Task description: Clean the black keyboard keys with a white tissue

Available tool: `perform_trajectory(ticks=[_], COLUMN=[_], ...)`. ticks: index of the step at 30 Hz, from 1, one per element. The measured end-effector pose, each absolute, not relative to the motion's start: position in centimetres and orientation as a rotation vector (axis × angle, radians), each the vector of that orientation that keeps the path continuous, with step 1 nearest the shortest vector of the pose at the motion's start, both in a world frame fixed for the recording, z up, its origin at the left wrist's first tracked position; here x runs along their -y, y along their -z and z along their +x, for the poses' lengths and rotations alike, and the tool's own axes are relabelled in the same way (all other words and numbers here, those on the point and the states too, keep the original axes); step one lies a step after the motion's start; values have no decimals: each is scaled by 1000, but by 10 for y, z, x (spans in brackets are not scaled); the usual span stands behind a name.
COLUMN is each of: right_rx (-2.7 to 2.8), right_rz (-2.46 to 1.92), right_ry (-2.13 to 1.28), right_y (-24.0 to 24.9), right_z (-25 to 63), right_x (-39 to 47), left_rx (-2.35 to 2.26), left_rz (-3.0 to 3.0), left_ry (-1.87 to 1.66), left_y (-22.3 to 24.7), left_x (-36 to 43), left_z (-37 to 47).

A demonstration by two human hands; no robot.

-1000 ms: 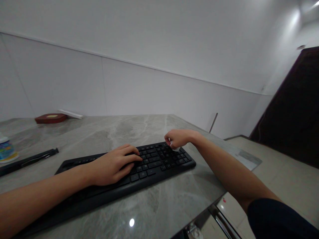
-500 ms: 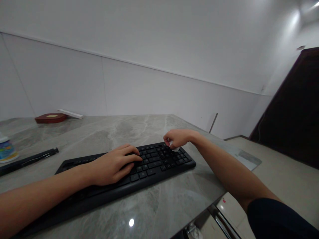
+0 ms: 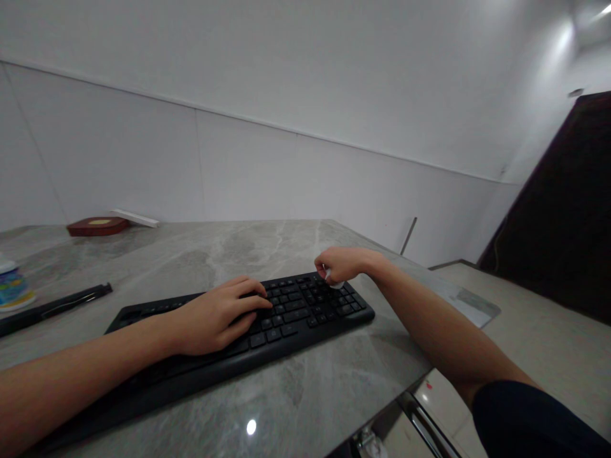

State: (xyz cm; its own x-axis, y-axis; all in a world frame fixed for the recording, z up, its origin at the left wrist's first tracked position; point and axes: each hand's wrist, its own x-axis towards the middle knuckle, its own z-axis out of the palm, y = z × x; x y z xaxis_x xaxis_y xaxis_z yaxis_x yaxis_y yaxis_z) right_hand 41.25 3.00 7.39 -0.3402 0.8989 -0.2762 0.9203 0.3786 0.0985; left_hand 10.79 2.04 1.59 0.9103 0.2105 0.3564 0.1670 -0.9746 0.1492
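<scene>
The black keyboard (image 3: 296, 316) lies on the bench (image 3: 296, 401) under both hands, its long axis going from near left to far right. The right hand (image 3: 340, 262), closed on a white tissue (image 3: 337, 285), is nearer its far right end, the keys just below; the left hand (image 3: 222, 318) rests open over the middle.

dark navy sleeve (image 3: 529, 420) on my right arm (image 3: 439, 324), looks plain, rounded edge, ends partway down. my right hand (image 3: 342, 262) bare. my left hand (image 3: 222, 318) and left forearm (image 3: 95, 366) bare too.
</scene>
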Motion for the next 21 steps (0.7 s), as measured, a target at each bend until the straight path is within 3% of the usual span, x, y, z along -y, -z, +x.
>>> perform_trajectory(ticks=[21], right_rx=[-2374], right_rz=[1480], right_ry=[252], right_y=[-78], right_z=[414], right_x=[-27], left_rx=[-322], left_rz=[2981], left_ry=[-516], left_y=[-15], left_x=[-21], left_z=[107])
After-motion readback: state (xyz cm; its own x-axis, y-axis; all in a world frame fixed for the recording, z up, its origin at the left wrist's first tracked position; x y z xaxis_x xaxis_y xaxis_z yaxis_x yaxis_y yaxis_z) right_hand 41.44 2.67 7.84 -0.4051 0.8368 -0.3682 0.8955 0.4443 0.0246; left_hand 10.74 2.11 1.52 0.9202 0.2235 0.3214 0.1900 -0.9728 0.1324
